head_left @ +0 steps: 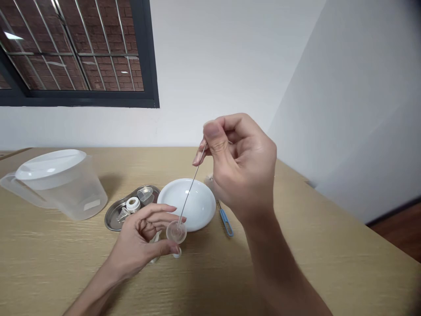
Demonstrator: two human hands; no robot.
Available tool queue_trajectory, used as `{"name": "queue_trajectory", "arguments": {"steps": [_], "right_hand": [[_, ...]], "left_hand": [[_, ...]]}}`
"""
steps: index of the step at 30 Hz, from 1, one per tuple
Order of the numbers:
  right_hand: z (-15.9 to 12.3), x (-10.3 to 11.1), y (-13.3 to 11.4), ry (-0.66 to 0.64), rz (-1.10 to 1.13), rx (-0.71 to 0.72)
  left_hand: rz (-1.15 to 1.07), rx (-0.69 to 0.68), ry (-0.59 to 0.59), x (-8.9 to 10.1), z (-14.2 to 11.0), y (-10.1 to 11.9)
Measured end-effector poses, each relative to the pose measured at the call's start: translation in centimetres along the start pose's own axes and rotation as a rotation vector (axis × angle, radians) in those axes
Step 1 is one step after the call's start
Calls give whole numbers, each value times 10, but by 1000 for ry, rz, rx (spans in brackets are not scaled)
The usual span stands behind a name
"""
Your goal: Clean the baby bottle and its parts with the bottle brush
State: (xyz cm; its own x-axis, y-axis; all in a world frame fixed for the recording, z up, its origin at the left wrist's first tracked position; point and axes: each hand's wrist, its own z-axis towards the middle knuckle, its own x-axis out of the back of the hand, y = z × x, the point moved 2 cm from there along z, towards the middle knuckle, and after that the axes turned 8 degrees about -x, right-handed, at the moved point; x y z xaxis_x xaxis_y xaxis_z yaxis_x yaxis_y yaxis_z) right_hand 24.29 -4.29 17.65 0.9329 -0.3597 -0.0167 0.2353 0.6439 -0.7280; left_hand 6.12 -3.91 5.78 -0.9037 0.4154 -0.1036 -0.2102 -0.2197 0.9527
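Observation:
My left hand (148,237) pinches a small clear cup-shaped piece (176,231) between thumb and fingers, its round opening facing me. A small pale tip (176,253) shows below the thumb. Higher up, my right hand (245,162) is closed on a thin twisted-wire brush (191,182), thumb against forefinger. The wire slants down to the left, and its lower end is inside the clear piece. Bristles at that end are too small to make out. Behind both hands is a white bowl (200,204). Part of a pale object beneath my left hand is hidden.
Left of the bowl, a metal kidney-shaped tray (112,221) holds a white ring (133,204), a clear cap (145,193) and other small parts. A lidded translucent pitcher (72,188) stands farther left. A blue-handled brush (226,221) lies right of the bowl, partly behind my right hand.

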Motion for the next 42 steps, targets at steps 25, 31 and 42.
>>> {"name": "queue_trajectory", "arguments": {"steps": [25,31,42], "right_hand": [[-14,-40,26,-581,-318,-193],[-20,-44,30,-751,-383,-135],[-18,-40,23,-534,-191,-171]], "left_hand": [[-100,8,220,12,3,-5],[-126,-62,341,24,4,-5],[-54,-88,39,20,3,-6]]}}
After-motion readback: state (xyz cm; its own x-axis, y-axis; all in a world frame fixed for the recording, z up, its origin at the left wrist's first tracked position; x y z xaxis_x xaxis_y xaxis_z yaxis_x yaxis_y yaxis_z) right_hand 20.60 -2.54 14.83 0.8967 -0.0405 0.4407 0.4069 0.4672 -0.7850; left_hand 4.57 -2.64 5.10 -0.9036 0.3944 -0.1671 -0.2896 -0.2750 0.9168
